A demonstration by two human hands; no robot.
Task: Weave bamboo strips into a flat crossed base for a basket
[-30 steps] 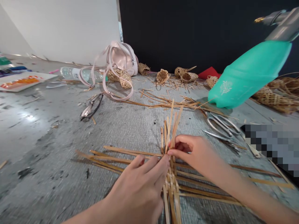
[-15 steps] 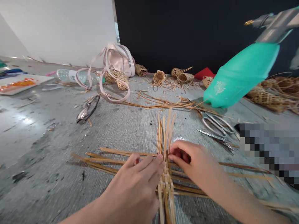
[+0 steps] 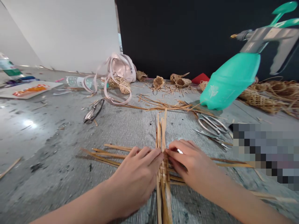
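Observation:
Thin bamboo strips cross in a small woven patch [image 3: 163, 174] on the table in front of me. Long loose ends run away from me, towards me and out to both sides. My left hand [image 3: 140, 177] lies over the left part of the weave, its fingers together and their tips pressing on the strips. At the far right edge of the patch, my right hand [image 3: 189, 158] has thumb and index finger closed on a bamboo strip, close to the left fingertips. Both hands hide part of the crossing.
Scissors [image 3: 213, 124] and a pointed metal tool [image 3: 207, 134] lie right, beside a pixelated area. A green spray bottle [image 3: 230, 82] stands tilted behind them. Glasses [image 3: 93, 111], a pink bag [image 3: 122, 68], a plastic bottle [image 3: 74, 81], woven cones [image 3: 158, 82] and scattered strips [image 3: 163, 105] lie farther back.
My right hand has moved in closer to my left fingertips. The far strip ends, earlier fanned to the right, now stand closer together. The view has shifted slightly.

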